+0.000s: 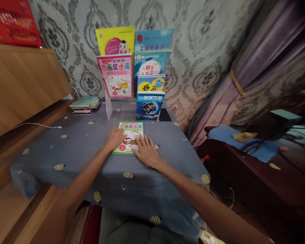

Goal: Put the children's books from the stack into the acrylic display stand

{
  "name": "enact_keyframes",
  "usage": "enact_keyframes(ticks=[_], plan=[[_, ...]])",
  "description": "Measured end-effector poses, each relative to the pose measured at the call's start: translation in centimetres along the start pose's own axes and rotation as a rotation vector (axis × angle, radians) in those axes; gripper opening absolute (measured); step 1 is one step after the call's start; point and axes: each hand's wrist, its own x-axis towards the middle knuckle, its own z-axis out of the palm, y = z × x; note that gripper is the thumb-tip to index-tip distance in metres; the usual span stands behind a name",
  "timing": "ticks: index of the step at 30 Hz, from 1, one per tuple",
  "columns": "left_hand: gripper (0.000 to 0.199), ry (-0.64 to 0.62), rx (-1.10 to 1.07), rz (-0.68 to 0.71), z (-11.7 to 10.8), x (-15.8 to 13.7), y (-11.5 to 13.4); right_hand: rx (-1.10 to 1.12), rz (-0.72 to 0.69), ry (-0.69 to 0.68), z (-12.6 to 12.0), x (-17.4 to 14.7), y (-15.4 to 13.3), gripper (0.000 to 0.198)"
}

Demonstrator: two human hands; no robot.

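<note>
A green-bordered picture book [128,144] lies face up on the cloth-covered table in front of me. My left hand [115,138] rests on its left edge, fingers stretched over the cover. On the opposite side, my right hand [147,151] lies flat with spread fingers across the book's right edge. Just behind stands a clear display rack [108,106]. It bears a pink picture book [117,76], a yellow book [114,39], a blue book with a globe [149,107], and several other books, all tilted upright.
At the back left is a stack of books [85,104]. A black phone [165,115] lies right of the rack. A white cable [40,125] runs over the left of the table. A wooden cabinet [27,74] borders the left side, and a purple curtain [226,88] hangs at right.
</note>
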Motion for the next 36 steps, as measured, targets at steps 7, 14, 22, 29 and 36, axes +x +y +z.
enact_keyframes(ticks=[7,14,22,29,36], plan=[[0.05,0.003,-0.035,0.011,-0.1,-0.3,0.1,-0.028,0.005,-0.013,-0.4,-0.1,-0.1,0.069],[0.048,0.045,-0.011,0.021,0.3,-0.4,0.1,0.027,0.008,-0.077,-0.5,0.1,0.4,0.072],[0.049,0.025,-0.005,0.022,0.2,-0.5,0.1,0.118,0.059,-0.126,-0.9,4.4,2.6,0.073],[0.048,0.035,-0.033,0.021,0.5,-0.5,-0.2,0.088,0.158,-0.057,-0.8,8.3,2.7,0.069],[0.043,0.055,-0.472,-0.121,-0.1,1.3,-0.7,0.086,0.127,0.0,-0.3,8.0,2.9,0.069]])
